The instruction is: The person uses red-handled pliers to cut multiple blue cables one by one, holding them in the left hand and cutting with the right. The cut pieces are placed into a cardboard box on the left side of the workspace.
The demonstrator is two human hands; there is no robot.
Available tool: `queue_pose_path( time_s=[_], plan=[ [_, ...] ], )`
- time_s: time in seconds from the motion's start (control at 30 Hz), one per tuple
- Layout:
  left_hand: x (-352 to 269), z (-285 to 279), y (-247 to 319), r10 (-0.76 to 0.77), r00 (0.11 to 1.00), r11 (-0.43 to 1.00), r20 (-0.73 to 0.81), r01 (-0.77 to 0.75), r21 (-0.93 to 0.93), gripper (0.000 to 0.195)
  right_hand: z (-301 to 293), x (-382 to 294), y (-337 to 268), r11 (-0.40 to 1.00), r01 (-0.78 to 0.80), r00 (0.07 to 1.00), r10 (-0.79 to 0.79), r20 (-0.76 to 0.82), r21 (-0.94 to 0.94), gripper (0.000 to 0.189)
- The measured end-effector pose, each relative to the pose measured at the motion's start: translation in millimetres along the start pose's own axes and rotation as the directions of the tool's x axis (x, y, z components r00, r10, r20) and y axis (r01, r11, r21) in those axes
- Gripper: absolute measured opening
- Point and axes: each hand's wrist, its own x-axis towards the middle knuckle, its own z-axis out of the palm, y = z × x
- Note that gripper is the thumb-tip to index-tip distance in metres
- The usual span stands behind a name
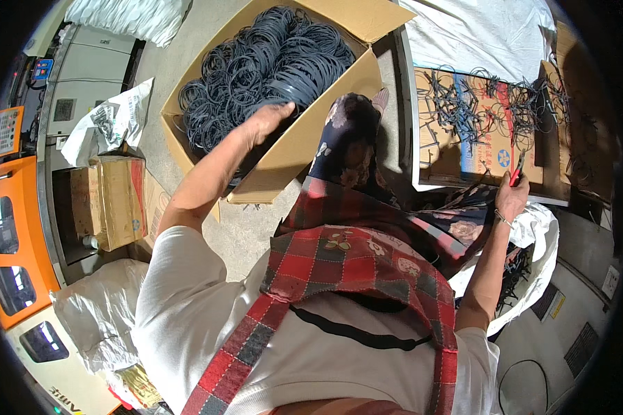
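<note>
My left hand (pixel 272 120) reaches into an open cardboard box (pixel 311 150), its thumb against a stack of thin black rings (pixel 296 78). Its fingers are partly hidden, so I cannot tell whether it grips any. The rings fill much of the box in coiled rows. On the right, my right hand (pixel 511 197) is closed around red-handled cutting pliers (pixel 517 172), with the jaws pointing away from me. Beyond the pliers, black moulded pieces with thin rings and sprues (pixel 467 109) lie scattered on a flattened cardboard sheet (pixel 441 161) over a white-edged table.
A white sack (pixel 483 36) covers the table's far end. Below my right forearm stands a white bag (pixel 542 228) holding black scraps. To the left are an orange-and-white machine (pixel 18 181), a cardboard box (pixel 122 202) and clear plastic sheeting (pixel 104 306).
</note>
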Motion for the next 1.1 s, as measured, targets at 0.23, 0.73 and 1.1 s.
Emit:
queue_pose_path(
  time_s=[0.23,0.73,1.1],
  plan=[
    [7.6,-27.6,-5.8,0.142,0.982,0.956,-0.125,-0.104,0.275,0.052,2.5,-1.9,0.0,0.998,0.042,0.999,-0.042,-0.012,0.035,0.042],
    [118.3,40.5,18.1,0.911,0.391,0.053,0.133,-0.431,0.901,0.056,-8.8,-9.7,-14.9,0.995,0.045,0.999,-0.044,-0.012,0.094,0.041],
    [126.5,27.1,23.3,0.816,0.548,0.225,0.185,-0.596,0.771,0.051,-11.1,-8.2,-27.5,0.994,0.099,0.99,-0.102,0.096,0.038,0.038]
  ],
)
